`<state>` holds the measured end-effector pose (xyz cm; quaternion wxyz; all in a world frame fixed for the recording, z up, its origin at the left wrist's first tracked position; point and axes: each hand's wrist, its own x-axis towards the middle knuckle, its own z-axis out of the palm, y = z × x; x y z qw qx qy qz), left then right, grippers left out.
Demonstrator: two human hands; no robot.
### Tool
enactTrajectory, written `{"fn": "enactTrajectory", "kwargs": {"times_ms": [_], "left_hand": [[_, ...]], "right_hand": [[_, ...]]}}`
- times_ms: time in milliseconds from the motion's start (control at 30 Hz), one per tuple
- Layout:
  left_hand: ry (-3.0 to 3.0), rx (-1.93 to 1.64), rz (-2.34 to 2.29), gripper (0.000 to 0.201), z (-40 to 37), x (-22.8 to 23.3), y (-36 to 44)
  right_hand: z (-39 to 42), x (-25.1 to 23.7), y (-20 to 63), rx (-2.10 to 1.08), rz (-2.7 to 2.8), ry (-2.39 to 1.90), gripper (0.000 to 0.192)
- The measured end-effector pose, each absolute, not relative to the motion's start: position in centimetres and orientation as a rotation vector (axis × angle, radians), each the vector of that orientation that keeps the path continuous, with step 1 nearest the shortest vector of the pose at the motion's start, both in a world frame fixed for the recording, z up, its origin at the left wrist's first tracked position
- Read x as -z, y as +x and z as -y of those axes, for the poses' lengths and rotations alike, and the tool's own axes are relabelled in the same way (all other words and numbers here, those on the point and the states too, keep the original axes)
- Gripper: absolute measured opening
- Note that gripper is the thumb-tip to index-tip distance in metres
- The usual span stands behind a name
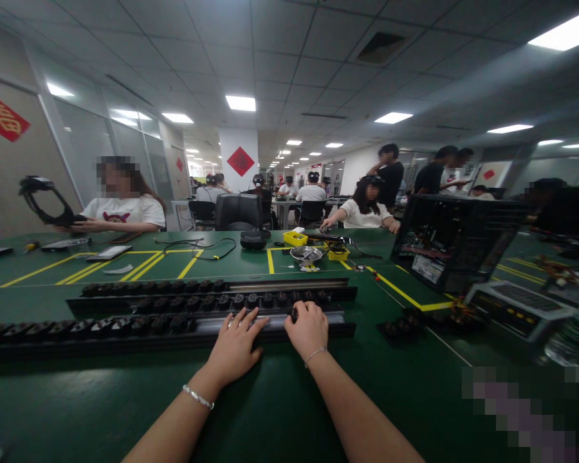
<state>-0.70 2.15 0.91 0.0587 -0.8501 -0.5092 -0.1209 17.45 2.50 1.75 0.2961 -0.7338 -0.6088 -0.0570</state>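
Three long black rails lie across the green table in front of me, each lined with several small black round parts. My left hand (235, 344) rests flat on the nearest rail (125, 331), fingers spread on its bare silver channel. My right hand (309, 326) is curled at the same rail, its fingers closed on a small black round part (294, 315). The middle rail (212, 301) and the far rail (280, 283) lie just beyond my hands.
An open black computer case (456, 241) stands at the right with a flat panel (516, 307) beside it. A steel bowl (305, 254), yellow trays (294, 238) and cables (197, 247) lie farther back. Several people sit or stand at surrounding tables; one at left holds a headset.
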Motion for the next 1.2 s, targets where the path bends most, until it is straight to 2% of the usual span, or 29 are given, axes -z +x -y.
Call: {"fn": "enactTrajectory", "kwargs": {"times_ms": [1200], "left_hand": [[-2.573, 0.342, 1.560, 0.064, -2.2, -1.0, -0.7]], "right_hand": [[-2.6, -1.9, 18.5, 0.133, 1.589, -1.976, 0.020]]}}
